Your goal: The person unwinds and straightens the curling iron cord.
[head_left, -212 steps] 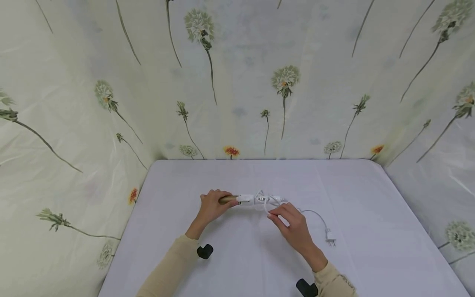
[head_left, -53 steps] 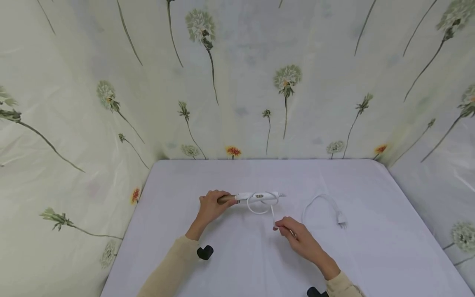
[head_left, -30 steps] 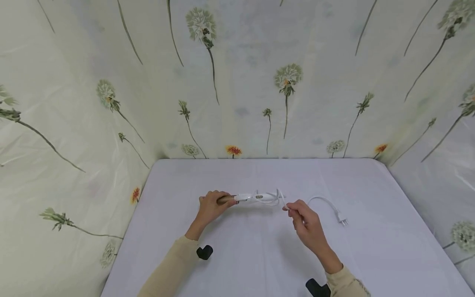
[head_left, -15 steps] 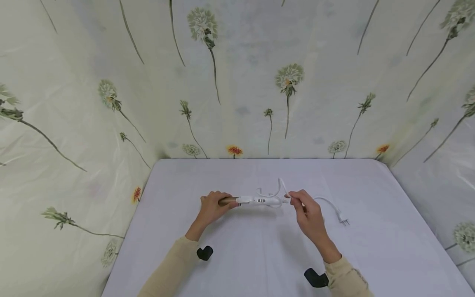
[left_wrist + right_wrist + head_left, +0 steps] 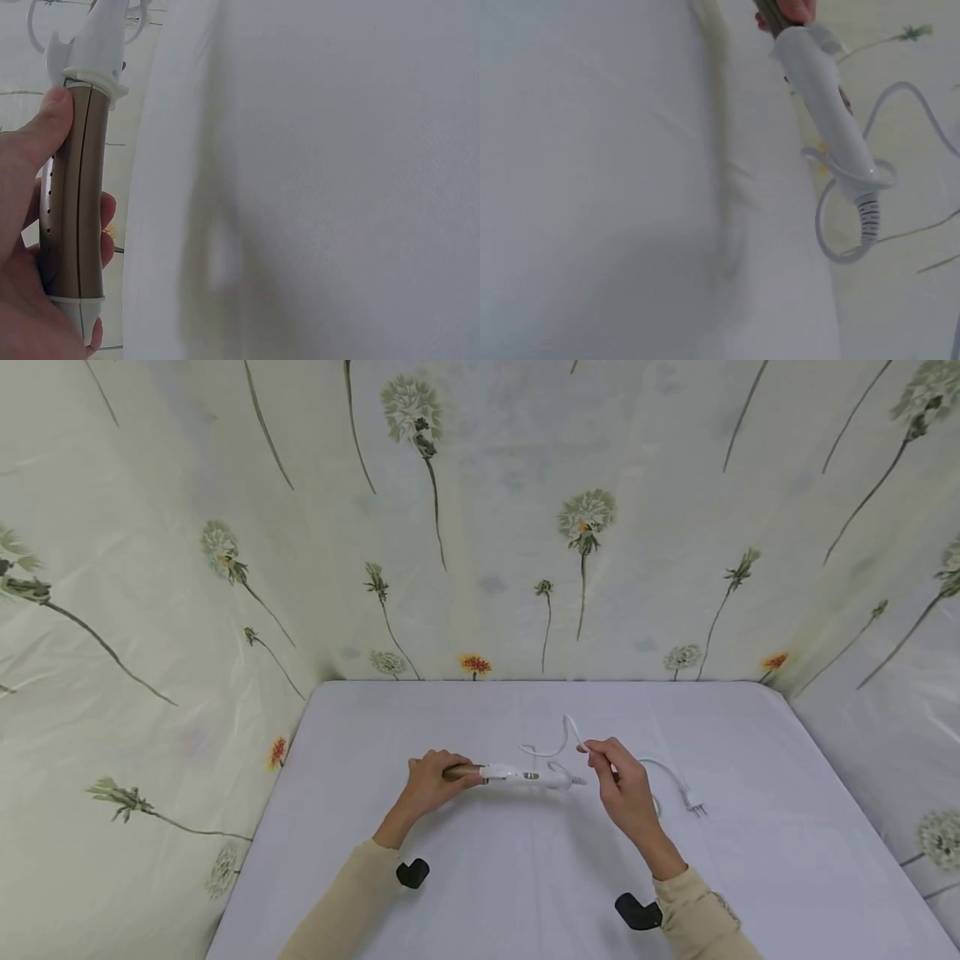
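Observation:
A curling iron (image 5: 517,774) with a white handle and a brown barrel is held level above the table. My left hand (image 5: 435,787) grips it by the barrel (image 5: 81,187), thumb along one side and fingers round the other. Its white cord (image 5: 551,753) still loops round the handle's end, close to the ribbed strain relief (image 5: 868,217), as the right wrist view shows. Right of the handle, my right hand (image 5: 628,789) pinches the cord between thumb and fingertips and holds a slack length up behind the iron.
The cord's far part curves out beyond the right hand to a plug (image 5: 697,809) above the table's right half. A white cloth covers the table (image 5: 480,893). Flower-print curtains (image 5: 495,527) stand at the back and both sides. Black camera pieces (image 5: 637,912) sit at the wrists.
Several seconds ago, the cord lay bunched round the handle. My right hand has drawn it toward me, then right and up, loosening its loops. The plug has shifted right; the left hand keeps its grip.

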Demonstrator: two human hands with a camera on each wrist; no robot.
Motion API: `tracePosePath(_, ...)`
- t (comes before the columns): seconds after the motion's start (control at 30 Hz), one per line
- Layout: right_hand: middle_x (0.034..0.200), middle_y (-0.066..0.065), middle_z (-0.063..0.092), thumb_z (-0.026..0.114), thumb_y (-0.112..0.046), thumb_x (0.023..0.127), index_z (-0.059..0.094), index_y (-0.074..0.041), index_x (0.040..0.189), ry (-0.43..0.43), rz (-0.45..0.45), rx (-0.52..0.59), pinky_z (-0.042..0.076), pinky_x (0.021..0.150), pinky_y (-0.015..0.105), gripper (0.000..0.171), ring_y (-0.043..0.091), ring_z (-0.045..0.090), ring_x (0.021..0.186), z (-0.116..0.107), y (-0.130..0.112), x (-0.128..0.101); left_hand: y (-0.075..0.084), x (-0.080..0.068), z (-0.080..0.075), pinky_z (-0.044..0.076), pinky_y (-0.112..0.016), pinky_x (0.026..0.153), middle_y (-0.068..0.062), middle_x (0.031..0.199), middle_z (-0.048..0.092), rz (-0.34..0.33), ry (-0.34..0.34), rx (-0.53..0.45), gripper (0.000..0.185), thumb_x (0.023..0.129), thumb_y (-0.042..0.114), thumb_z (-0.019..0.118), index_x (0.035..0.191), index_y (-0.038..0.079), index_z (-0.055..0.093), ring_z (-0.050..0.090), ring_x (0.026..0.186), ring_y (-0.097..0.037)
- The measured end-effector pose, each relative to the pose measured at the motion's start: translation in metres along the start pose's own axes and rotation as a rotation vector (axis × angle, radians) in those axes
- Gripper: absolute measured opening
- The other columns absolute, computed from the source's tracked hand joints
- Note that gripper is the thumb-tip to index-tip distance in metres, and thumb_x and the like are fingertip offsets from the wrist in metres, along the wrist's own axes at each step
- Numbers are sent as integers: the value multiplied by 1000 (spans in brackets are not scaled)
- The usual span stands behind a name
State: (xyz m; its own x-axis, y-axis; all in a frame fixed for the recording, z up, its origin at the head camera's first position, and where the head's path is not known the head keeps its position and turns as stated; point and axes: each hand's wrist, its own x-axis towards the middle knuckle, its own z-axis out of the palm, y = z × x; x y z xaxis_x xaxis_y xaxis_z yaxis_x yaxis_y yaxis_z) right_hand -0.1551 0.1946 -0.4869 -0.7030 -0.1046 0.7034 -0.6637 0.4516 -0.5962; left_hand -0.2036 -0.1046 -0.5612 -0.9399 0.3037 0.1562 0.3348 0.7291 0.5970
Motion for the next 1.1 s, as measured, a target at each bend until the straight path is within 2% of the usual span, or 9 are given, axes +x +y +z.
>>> tracePosePath(0.17, 82, 10, 60, 54, 19, 85, 65, 9, 100, 2, 29, -23, 33, 48, 11, 21, -3, 45, 66, 2, 17, -5, 0, -1, -2, 21, -32, 71, 9, 92, 68, 14, -18, -14, 36, 78, 55, 68, 104, 30, 71, 49, 79, -8)
tracePosePath(0.37, 83, 5, 61, 56, 13, 87, 66, 3, 103, -7, 54, -69, 33, 50, 11, 22, 9, 47, 63, 3, 51, -15, 1, -1, -4, 23, -33, 74, 11, 89, 66, 40, -67, -23, 35, 78, 55, 68, 103, 30, 72, 49, 80, -7)
tracePosePath(0.63, 83, -1, 60, 55, 3, 92, 66, 0, 105, -41, 113, -112, 36, 53, 13, 17, 6, 49, 65, 2, 67, -25, -1, -1, -4, 24, -34, 75, 15, 87, 65, 60, -94, -31, 31, 79, 54, 69, 101, 32, 71, 49, 79, -6)
tracePosePath(0.77, 83, 1, 60, 55, 3, 92, 65, 1, 105, -55, 134, -123, 37, 56, 12, 17, 9, 50, 65, 2, 73, -29, 0, -2, -5, 23, -33, 74, 15, 88, 65, 58, -107, -47, 32, 79, 55, 68, 101, 32, 71, 49, 80, -6)
tracePosePath(0.93, 83, 4, 63, 55, 4, 92, 65, 2, 106, -83, 154, -135, 38, 60, 11, 17, 3, 50, 66, 3, 81, -35, 0, -5, -7, 24, -32, 72, 14, 92, 66, 60, -127, -61, 33, 79, 56, 67, 103, 33, 71, 49, 81, -7)
tracePosePath(1.1, 84, 9, 65, 54, 1, 93, 65, 0, 107, -114, 193, -149, 39, 62, 11, 17, 18, 57, 68, 6, 88, -40, 1, -5, -8, 24, -32, 73, 14, 93, 66, 61, -133, -69, 35, 80, 57, 66, 104, 32, 70, 50, 83, -7)
